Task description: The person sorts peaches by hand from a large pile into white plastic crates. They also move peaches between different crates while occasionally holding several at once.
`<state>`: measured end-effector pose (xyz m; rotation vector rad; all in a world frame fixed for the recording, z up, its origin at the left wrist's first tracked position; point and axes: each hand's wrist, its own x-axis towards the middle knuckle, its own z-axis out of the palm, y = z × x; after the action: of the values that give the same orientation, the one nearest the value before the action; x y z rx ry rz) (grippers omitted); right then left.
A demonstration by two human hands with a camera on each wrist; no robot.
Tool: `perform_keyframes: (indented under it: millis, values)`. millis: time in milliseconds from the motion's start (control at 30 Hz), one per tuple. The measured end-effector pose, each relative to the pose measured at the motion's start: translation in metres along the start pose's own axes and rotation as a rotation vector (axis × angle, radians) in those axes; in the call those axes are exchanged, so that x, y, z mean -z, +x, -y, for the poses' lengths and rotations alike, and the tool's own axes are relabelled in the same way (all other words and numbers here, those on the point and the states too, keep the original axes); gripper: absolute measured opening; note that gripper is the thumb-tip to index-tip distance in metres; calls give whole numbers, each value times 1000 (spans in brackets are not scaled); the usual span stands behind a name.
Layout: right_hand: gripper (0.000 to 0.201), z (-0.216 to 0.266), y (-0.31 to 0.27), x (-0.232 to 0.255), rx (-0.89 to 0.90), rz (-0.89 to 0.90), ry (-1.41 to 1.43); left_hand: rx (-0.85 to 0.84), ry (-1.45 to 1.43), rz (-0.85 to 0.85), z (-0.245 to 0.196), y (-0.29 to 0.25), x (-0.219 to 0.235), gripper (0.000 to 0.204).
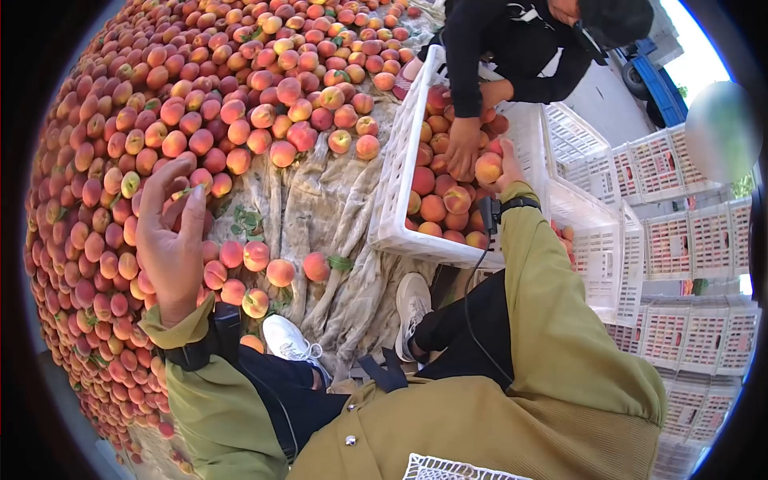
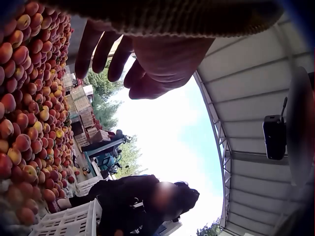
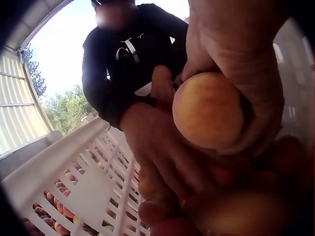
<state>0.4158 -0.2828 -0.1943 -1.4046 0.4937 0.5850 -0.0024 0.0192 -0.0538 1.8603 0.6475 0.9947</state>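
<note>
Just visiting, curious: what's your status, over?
Right hand grips round yellow-red peach over white plastic crate. Left hand empty. Black-sleeved person's hand nearby, inside crate.

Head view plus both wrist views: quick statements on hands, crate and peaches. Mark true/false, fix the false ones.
1. The wearer's right hand holds an orange-yellow round peach. True.
2. The wearer's left hand also grips a peach. False: no thing shows in its grasp.
3. A black-sleeved person's hand reaches into the white slatted plastic crate. True.
4. In the head view, the big loose heap of red-and-yellow peaches lies right of that crate. False: it lies left.
5. Peaches lie inside that crate. True.
6. The wearer's lace-up shoes are black. False: they are white.
</note>
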Motion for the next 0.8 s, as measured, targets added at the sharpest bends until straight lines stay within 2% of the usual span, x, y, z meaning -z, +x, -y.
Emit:
perform_keyframes:
  millis: [33, 67, 100, 133, 200, 267, 300, 367, 433, 467, 533, 567, 600, 633, 667, 700, 800]
  values:
    - [47, -5, -1, -6, 36, -24, -27, -11, 7, -17, 2, 1, 2, 25]
    - [41, -7, 28, 11, -48, 35, -8, -9, 35, -39, 4, 2, 6, 24]
    - [38, -6, 23, 8, -71, 130, -22, -42, 61, -66, 5, 3, 9, 22]
    - [41, -4, 47, 27, -212, 173, 58, -81, 82, -75, 6, 5, 13, 20]
    - [41, 1, 70, 37, -57, 193, -55, -117, 153, -139, 9, 5, 18, 20]
    - [43, 10, 26, 1, 149, -169, -331, 25, 13, -164, 7, 3, 22, 24]
    - [43, 13, 7, -19, 149, -169, -341, -9, 66, -141, 5, 6, 27, 23]
    - [35, 15, -26, -62, 657, -696, -801, 2, 29, -181, -9, 5, 28, 22]
    - [26, 7, -62, -109, 914, -28, -423, 30, -104, -207, -10, 3, 35, 20]
    - [21, -8, -108, -141, 890, 180, -414, 35, -103, -204, -10, 3, 34, 20]
    - [18, -56, -174, -182, 895, 555, -628, -49, -71, -363, -14, 4, 30, 19]
    - [21, -86, -198, -196, 902, 766, -776, -38, -163, -378, -12, 4, 30, 19]
    - [28, -119, -201, -205, 883, 884, -1021, -34, -163, -380, -12, 2, 34, 19]
    - [37, -154, -200, -212, 753, 1006, -1121, 9, -296, -330, -11, -1, 40, 19]
    - [43, -188, -196, -216, 547, 1035, -1223, 51, -426, -280, -9, -3, 49, 19]
    - [46, -230, -180, -216, 614, 949, -1379, 134, -356, -340, 18, 6, 65, 22]
    - [54, -329, -148, -186, 802, 704, -1722, 183, -433, -442, 26, 4, 81, 22]
